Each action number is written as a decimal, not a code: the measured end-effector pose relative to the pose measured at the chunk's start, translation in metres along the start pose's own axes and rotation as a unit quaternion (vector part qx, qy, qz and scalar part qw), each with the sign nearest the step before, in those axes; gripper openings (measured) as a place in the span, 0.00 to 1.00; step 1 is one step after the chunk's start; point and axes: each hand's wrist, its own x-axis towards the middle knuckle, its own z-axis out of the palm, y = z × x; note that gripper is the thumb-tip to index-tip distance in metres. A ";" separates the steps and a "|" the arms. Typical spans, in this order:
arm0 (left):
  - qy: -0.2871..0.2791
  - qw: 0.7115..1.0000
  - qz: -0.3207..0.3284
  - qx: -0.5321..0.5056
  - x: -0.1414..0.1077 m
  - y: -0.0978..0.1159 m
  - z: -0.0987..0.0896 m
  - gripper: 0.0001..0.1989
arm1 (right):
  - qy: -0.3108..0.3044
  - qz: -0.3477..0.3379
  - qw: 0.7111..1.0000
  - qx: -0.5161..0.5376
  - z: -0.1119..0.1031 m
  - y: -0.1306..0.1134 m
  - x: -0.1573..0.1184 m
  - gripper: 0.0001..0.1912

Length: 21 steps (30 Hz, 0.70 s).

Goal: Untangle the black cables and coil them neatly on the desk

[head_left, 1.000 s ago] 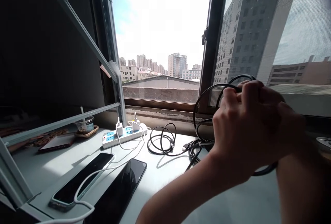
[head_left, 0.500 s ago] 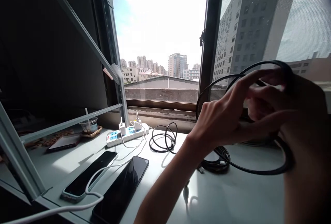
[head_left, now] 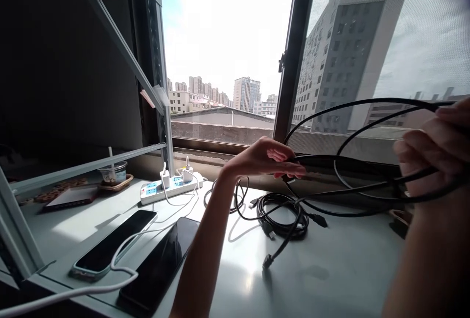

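Loops of black cable (head_left: 352, 158) stretch in the air between my two hands over the white desk. My left hand (head_left: 270, 159) is closed on the cable at the loops' left end, thumb and fingers pinched. At the right edge, my right hand (head_left: 436, 149) has its fingers wrapped round several strands. One cable end with a dark connector (head_left: 268, 261) hangs down in front of my left hand. Below the held loops lies a coiled black cable (head_left: 268, 215) with its plugs at the sides.
Two phones, one in a light case (head_left: 117, 242) and one dark (head_left: 157, 269), lie at left with a white cable (head_left: 125, 269) across. Behind are a power strip (head_left: 172, 190), a drink cup (head_left: 112, 173) and a metal frame (head_left: 88, 169). A window (head_left: 227, 39) stands behind.
My hands, close together before, are now apart, the left one lower and further left, the right one at the right edge. The cable loops are drawn out between them.
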 end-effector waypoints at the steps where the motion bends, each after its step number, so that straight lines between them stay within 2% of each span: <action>1: 0.003 1.000 0.015 -0.022 -0.004 0.001 -0.005 0.11 | -0.003 0.038 0.999 0.036 -0.004 -0.001 0.002 0.17; 3: 0.037 0.998 0.040 -0.043 -0.011 0.003 -0.014 0.12 | -0.005 0.104 0.993 0.050 -0.006 -0.004 0.003 0.15; 6: 0.179 0.983 0.033 -0.005 -0.016 0.004 -0.020 0.16 | 0.028 0.158 0.987 0.015 0.007 -0.011 -0.001 0.11; 9: 0.306 0.952 0.016 0.007 -0.012 0.005 -0.016 0.17 | 0.051 0.166 0.984 -0.034 0.026 -0.007 -0.006 0.11; 11: 0.340 0.939 0.039 -0.020 -0.008 0.006 -0.012 0.17 | 0.027 0.164 0.983 -0.075 0.033 0.001 -0.008 0.13; 12: 0.326 0.943 0.055 -0.041 -0.008 0.007 -0.011 0.16 | 0.007 0.164 0.981 -0.101 0.034 0.006 -0.009 0.15; 13: 0.284 0.955 0.061 -0.061 -0.008 0.009 -0.010 0.16 | -0.018 0.165 0.977 -0.132 0.035 0.010 -0.009 0.19; 14: 0.214 0.973 0.053 -0.074 -0.010 0.011 -0.009 0.15 | -0.045 0.165 0.971 -0.167 0.035 0.014 -0.009 0.21; 16: 0.025 0.998 -0.007 -0.066 -0.015 0.016 -0.009 0.16 | -0.096 0.149 0.955 -0.237 0.034 0.017 -0.009 0.25; 18: -0.129 0.988 -0.081 -0.018 -0.021 0.021 -0.011 0.18 | -0.132 0.116 0.940 -0.293 0.033 0.017 -0.010 0.26; 19: -0.165 0.981 -0.104 0.007 -0.022 0.023 -0.011 0.18 | -0.147 0.099 0.933 -0.312 0.032 0.015 -0.011 0.27; 21: -0.168 0.977 -0.123 0.043 -0.024 0.026 -0.011 0.19 | -0.175 0.071 0.922 -0.338 0.030 0.011 -0.012 0.26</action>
